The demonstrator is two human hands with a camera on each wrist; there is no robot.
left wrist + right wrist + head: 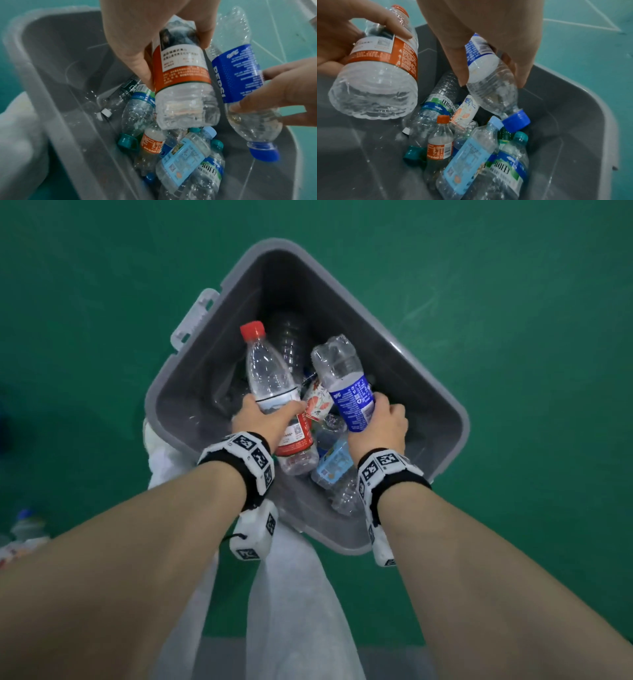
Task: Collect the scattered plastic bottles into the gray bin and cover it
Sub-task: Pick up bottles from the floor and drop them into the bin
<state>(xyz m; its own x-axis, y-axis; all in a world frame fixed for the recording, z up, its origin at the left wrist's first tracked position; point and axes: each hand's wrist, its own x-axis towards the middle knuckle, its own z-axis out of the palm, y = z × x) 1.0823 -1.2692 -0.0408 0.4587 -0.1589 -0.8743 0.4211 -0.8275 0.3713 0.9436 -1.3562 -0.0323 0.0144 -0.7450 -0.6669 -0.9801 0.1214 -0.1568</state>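
The gray bin (411, 392) stands open on the green floor, seen from above in the head view. My left hand (263, 416) grips a clear bottle with a red cap and red label (270, 371) over the bin, cap pointing away from me. My right hand (380, 422) grips a crushed blue-label bottle (342, 371) beside it, blue cap (516, 120) pointing down into the bin. Several plastic bottles (185, 155) lie piled at the bottom under both hands. From the right wrist, the pile (467, 155) sits just under the blue cap. No lid is in view.
A light gray latch handle (195, 316) sticks out from the bin's left rim. One more bottle (24, 529) lies on the floor at the far left edge. My white-trousered legs (291, 594) stand against the bin's near corner.
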